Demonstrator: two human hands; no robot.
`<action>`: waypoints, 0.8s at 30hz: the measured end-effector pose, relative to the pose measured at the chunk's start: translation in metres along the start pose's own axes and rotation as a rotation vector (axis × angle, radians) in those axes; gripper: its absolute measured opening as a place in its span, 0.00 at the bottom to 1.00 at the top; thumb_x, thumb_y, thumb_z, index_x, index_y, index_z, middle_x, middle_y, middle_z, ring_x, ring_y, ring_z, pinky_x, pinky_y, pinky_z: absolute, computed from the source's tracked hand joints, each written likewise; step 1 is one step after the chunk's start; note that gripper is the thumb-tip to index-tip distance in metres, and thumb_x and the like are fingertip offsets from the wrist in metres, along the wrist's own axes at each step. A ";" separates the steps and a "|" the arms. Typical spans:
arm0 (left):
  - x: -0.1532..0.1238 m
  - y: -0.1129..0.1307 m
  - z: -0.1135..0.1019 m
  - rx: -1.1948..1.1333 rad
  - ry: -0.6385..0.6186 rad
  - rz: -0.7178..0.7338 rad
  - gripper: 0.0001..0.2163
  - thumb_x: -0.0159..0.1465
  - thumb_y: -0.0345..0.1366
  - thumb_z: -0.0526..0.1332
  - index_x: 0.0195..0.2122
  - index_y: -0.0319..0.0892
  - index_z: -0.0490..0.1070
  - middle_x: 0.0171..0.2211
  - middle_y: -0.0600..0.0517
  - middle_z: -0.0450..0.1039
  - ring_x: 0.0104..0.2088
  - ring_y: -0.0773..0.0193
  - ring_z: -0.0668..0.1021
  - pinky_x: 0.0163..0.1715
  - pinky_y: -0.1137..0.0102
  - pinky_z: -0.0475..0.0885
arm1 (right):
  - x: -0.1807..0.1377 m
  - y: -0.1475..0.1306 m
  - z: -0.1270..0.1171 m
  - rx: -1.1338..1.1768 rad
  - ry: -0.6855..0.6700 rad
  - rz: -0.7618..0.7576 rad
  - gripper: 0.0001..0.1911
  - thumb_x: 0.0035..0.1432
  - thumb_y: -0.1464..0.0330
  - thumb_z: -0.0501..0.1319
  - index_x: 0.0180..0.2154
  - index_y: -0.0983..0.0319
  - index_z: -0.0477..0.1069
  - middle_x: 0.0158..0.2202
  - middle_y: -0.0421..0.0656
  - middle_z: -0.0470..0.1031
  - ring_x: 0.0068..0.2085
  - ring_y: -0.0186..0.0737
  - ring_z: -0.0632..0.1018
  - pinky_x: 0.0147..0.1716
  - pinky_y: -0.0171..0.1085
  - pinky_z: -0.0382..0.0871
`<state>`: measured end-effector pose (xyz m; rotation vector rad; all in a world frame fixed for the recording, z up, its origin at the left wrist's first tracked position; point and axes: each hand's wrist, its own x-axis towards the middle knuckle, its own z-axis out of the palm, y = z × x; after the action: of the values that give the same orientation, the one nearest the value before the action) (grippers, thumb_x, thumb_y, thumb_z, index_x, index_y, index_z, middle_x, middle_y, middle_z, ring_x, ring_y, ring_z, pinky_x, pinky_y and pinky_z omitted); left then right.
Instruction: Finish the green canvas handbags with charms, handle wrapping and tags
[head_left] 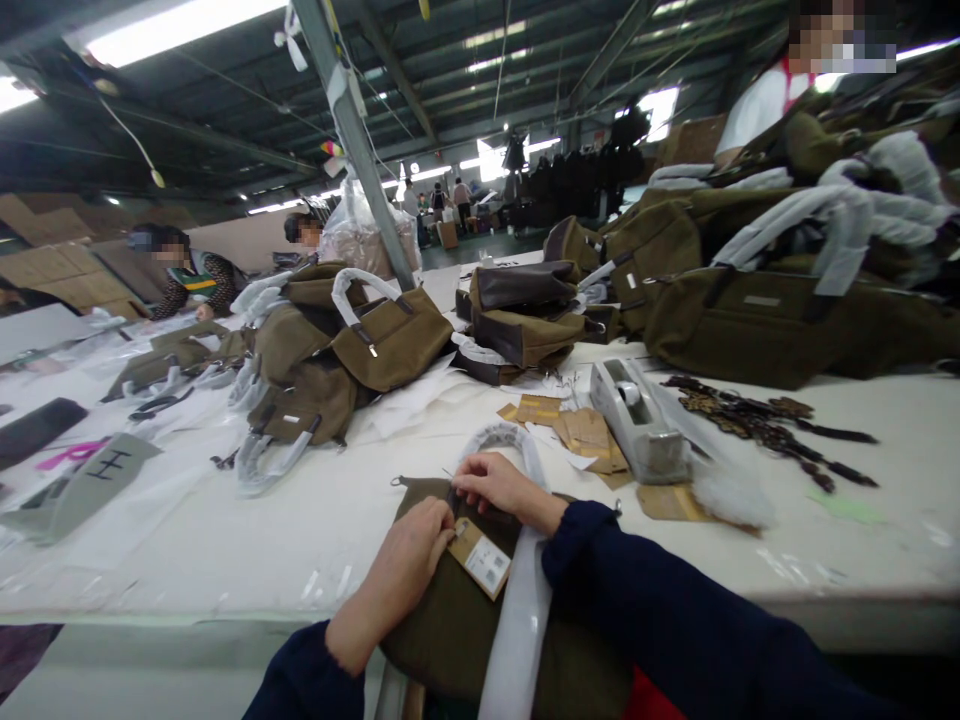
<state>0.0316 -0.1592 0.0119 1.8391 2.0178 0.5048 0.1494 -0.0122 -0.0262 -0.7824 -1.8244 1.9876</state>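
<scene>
An olive-green handbag (442,620) lies before me at the table's near edge, its handle (517,630) wrapped in white padding. A brown cardboard hang tag (480,558) with a white printed label rests on its front. My left hand (409,560) is closed at the bag's upper part, its thumb beside the tag's top end. Just above it, my right hand (499,488) is pinched near the dark base of a handle, its wrist crossing the wrapped strap. A thin line shows at its fingertips, too fine to name. The fingers partly hide what they hold.
A tape dispenser (637,425) stands beyond the bag, near loose brown cards (592,440) and dark tasselled charms (750,415). More olive handbags (394,340) are piled behind, with a larger heap (750,315) at right. A person (187,280) works at the far left.
</scene>
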 end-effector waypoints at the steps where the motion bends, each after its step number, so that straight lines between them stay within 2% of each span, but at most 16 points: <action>1: 0.000 0.001 0.000 0.007 -0.002 -0.008 0.05 0.64 0.31 0.52 0.32 0.46 0.63 0.33 0.50 0.70 0.35 0.56 0.73 0.37 0.64 0.65 | 0.000 0.001 0.000 0.004 0.003 -0.006 0.05 0.59 0.74 0.61 0.30 0.64 0.71 0.23 0.36 0.71 0.21 0.28 0.69 0.16 0.25 0.62; 5: -0.001 0.003 -0.001 0.024 -0.025 -0.017 0.04 0.65 0.33 0.53 0.32 0.47 0.62 0.33 0.50 0.70 0.35 0.56 0.73 0.36 0.64 0.65 | -0.002 0.003 -0.001 0.023 0.007 -0.018 0.04 0.59 0.72 0.62 0.30 0.64 0.71 0.23 0.36 0.70 0.21 0.28 0.69 0.17 0.25 0.62; 10: -0.002 0.001 0.000 0.048 -0.060 -0.008 0.04 0.63 0.30 0.53 0.33 0.47 0.62 0.36 0.49 0.70 0.38 0.55 0.73 0.38 0.63 0.66 | -0.003 0.004 0.000 0.047 0.001 -0.035 0.05 0.58 0.73 0.62 0.29 0.64 0.71 0.26 0.37 0.72 0.23 0.29 0.70 0.16 0.26 0.62; 13: -0.003 0.001 0.001 0.067 -0.061 -0.014 0.05 0.65 0.30 0.50 0.32 0.46 0.61 0.35 0.49 0.69 0.37 0.55 0.73 0.39 0.62 0.66 | -0.003 0.005 0.000 0.058 -0.003 -0.033 0.05 0.59 0.73 0.61 0.29 0.64 0.71 0.25 0.37 0.72 0.21 0.29 0.68 0.15 0.26 0.60; 18: -0.003 0.004 0.000 0.030 -0.059 -0.021 0.03 0.63 0.31 0.54 0.34 0.46 0.62 0.37 0.49 0.68 0.38 0.54 0.73 0.39 0.62 0.66 | -0.003 0.007 -0.001 0.077 -0.013 -0.035 0.05 0.59 0.73 0.61 0.29 0.64 0.70 0.25 0.38 0.72 0.21 0.29 0.69 0.16 0.26 0.61; 24: 0.000 0.003 0.002 -0.051 -0.021 -0.025 0.05 0.64 0.32 0.54 0.30 0.46 0.64 0.33 0.51 0.68 0.35 0.55 0.72 0.37 0.63 0.64 | -0.002 0.010 -0.001 0.089 -0.011 -0.051 0.05 0.59 0.73 0.62 0.29 0.64 0.71 0.26 0.38 0.72 0.22 0.29 0.69 0.16 0.26 0.61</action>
<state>0.0355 -0.1591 0.0118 1.7798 1.9930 0.5230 0.1523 -0.0138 -0.0363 -0.6933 -1.7308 2.0289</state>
